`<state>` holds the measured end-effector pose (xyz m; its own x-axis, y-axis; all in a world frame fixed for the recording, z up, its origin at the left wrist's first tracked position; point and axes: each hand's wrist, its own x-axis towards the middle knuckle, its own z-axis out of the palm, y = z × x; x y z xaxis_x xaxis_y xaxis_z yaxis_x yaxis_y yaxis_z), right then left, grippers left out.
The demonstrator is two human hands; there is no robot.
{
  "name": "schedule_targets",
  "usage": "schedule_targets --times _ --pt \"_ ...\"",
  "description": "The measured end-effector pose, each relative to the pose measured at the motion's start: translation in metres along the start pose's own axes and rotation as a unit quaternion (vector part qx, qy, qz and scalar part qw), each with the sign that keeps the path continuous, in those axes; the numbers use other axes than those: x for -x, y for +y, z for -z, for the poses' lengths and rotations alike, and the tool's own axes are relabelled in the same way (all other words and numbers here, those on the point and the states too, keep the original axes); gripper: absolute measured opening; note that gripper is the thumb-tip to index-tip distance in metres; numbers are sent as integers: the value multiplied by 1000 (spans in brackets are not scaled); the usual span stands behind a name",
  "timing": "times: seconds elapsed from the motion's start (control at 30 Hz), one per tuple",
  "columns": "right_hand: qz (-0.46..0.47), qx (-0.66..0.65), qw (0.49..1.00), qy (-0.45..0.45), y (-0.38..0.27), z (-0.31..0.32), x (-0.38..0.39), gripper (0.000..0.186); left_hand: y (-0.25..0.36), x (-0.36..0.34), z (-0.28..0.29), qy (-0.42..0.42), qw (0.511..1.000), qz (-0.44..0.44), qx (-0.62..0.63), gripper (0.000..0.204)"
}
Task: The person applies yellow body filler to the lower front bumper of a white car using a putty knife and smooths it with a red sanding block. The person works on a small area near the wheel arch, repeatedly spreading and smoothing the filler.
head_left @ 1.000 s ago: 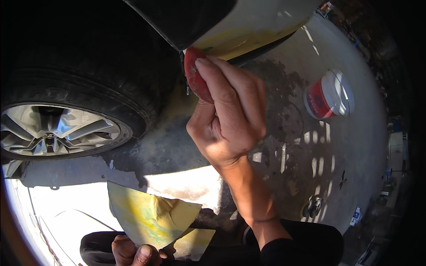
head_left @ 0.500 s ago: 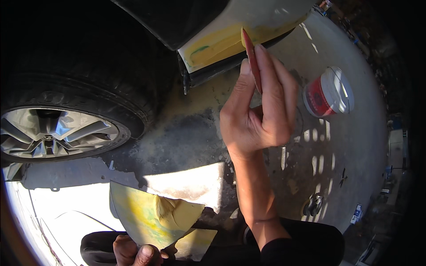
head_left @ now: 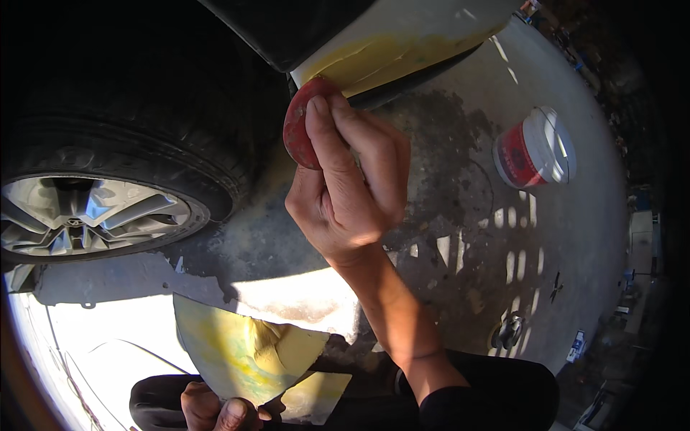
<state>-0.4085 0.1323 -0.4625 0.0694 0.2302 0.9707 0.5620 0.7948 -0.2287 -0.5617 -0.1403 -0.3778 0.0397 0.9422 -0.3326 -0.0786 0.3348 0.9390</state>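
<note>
Nearest, at the lower left, a curved board smeared with yellow and green paste (the paste is heaped thickest toward its right side) rises just beyond the person's left hand. That hand is closed on the board's near edge, thumb on top. A second, paler yellow piece shows partly beneath the board, to the right. Dark-clothed legs lie along the near edge of the view.

Farther off, near the middle, a thin red spreader with a rounded outline lies at the far left side of the right hand. This hand is pinched narrow on it, fingertips on its face, the other fingers bent behind. The spreader's far edge overlaps the near left corner of a pale vehicle panel; whether it is pressing there I cannot tell. Ridged yellow filler coats the panel's lower edge.

To the left stands a big black tyre around a silver wheel, well apart from the hand. To the right, stained, sun-striped floor stretches from the hand to a white and red bucket.
</note>
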Motion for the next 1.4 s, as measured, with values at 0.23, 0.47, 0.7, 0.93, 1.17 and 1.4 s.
schedule_targets --times 0.23,0.47,0.7,0.93,1.17,1.4 --pt "-16 -53 997 -51 -4 16 9 39 7 -5 -8 52 997 54 -26 62" --pt "3 21 996 88 25 26 -42 33 7 1 -4 23 995 86 42 37" --pt "-3 11 999 37 12 12 -27 43 3 3 -1 -6 999 40 17 36" --pt "-23 -34 999 -34 -11 8 0 45 4 2 -5 2 999 45 5 36" --pt "-60 -33 997 21 8 33 -17 36 9 2 -11 18 998 58 15 38" --pt "-56 -7 995 77 38 32 -41 32 7 5 -6 -3 998 42 54 36"
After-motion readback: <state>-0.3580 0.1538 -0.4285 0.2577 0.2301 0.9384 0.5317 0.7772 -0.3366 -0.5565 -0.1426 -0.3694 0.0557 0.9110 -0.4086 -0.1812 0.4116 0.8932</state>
